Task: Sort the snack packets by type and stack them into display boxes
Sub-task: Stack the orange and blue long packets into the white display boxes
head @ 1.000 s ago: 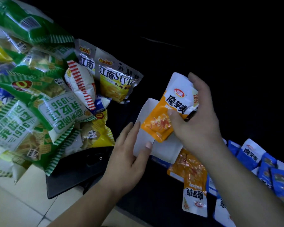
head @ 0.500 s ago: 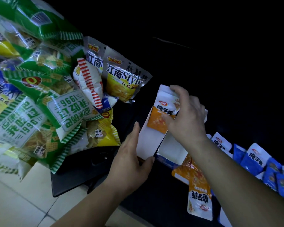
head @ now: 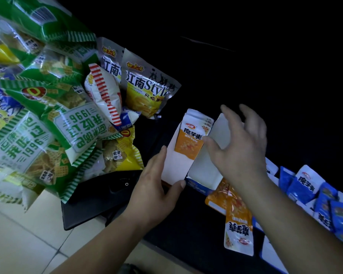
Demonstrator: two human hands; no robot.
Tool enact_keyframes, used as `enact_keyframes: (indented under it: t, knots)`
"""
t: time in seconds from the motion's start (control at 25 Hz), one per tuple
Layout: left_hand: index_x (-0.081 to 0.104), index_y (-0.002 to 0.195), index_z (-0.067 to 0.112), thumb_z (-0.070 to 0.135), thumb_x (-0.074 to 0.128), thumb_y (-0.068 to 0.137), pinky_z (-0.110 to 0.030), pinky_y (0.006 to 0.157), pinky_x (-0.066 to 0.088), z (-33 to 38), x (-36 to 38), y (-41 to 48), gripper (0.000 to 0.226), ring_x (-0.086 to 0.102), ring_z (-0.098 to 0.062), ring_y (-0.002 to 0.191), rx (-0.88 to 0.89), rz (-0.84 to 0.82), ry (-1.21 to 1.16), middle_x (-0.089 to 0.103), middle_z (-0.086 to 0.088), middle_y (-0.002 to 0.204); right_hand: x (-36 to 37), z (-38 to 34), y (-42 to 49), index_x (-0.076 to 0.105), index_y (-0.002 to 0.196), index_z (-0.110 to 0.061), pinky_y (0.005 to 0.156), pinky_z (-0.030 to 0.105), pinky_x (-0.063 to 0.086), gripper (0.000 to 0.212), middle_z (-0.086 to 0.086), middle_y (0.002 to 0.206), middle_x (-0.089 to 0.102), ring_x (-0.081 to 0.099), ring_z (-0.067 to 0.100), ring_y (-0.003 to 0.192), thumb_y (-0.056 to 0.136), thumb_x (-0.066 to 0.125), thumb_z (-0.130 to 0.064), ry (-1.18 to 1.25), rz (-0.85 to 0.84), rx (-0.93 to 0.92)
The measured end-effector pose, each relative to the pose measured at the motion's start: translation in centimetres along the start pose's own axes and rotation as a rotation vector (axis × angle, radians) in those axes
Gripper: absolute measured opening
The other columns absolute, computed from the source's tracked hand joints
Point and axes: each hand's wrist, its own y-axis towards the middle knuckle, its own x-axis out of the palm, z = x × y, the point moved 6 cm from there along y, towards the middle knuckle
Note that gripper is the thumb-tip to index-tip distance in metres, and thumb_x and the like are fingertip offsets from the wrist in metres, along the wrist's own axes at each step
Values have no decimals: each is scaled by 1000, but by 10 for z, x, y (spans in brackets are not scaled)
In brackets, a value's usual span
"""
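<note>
On black surface (head: pixel 186 240), glossy packets (head: pixel 189 139) stand in carton (head: pixel 177 167).

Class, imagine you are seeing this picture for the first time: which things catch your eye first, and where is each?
A heap of big green snack bags fills the left side. In the middle, an orange packet stands upright in a white display box, which the left hand holds by its side while the right hand hovers over it, fingers spread. Blue packets lie at the far right.
</note>
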Motion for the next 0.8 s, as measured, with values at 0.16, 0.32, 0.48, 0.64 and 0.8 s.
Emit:
enact_keyframes:
  t: [0.16, 0.32, 0.48, 0.64, 0.8]
  knots:
    - [12, 164, 34, 59, 59, 94, 1, 97, 27, 6, 5, -4, 88, 27, 17, 138, -30, 39, -24, 28, 33, 151, 1, -5, -37, 35, 157, -27, 113, 42, 37, 68, -1, 165, 28, 14, 16, 155, 97, 63, -43, 203, -201, 215]
    - [9, 163, 39, 62, 63, 90, 7, 89, 25, 10, 8, -5, 93, 20, 28, 129, -64, 59, 9, 21, 37, 146, 5, -13, -45, 23, 160, -36, 109, 44, 41, 77, -8, 170, -18, -13, 20, 157, 95, 61, -50, 92, -183, 133]
    - [9, 162, 41, 59, 65, 91, -4, 88, 33, 7, 11, -4, 92, 26, 16, 131, -76, 81, 57, 26, 32, 151, 22, 4, -59, 6, 160, -48, 86, -4, 26, 77, -18, 168, -20, 12, 0, 149, 101, 54, -49, 378, -359, 382]
    - [13, 163, 35, 56, 66, 93, -26, 103, 41, 5, 6, 6, 90, 31, -7, 147, -92, 122, 70, 29, 14, 163, 32, -2, -44, 16, 153, -63, 90, -7, 19, 69, -25, 168, -8, 11, -12, 144, 100, 57, -47, 552, -397, 331]
    - [23, 162, 24, 55, 61, 97, -45, 116, 37, 18, -6, -2, 81, 20, -21, 154, -80, 177, 177, 21, 0, 167, 14, 9, -44, 26, 150, -63, 113, 22, 27, 66, -23, 166, 18, 19, -6, 150, 98, 62, -45, 590, -333, 302]
